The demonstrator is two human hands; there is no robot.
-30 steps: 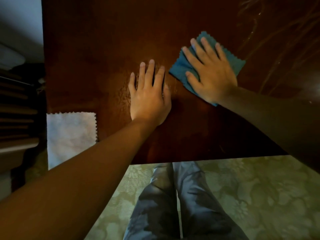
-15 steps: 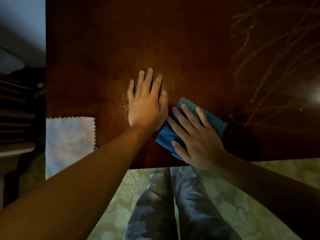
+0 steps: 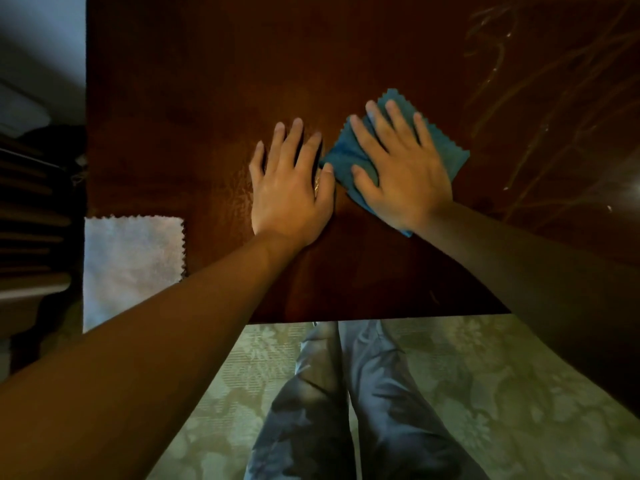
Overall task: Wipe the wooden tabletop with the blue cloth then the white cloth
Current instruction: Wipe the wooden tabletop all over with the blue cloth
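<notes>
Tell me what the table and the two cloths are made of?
Table: looks like dark polished wood, glossy with reflections. Blue cloth: probably soft microfiber, with zigzag-cut edges, flat under the right hand. White cloth: seemingly the same fabric, zigzag edges too.

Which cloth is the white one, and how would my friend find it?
Start at the wooden tabletop and go to its near left corner. The white cloth lies flat there, untouched, with zigzag edges. The blue cloth sits under the right hand.
</notes>
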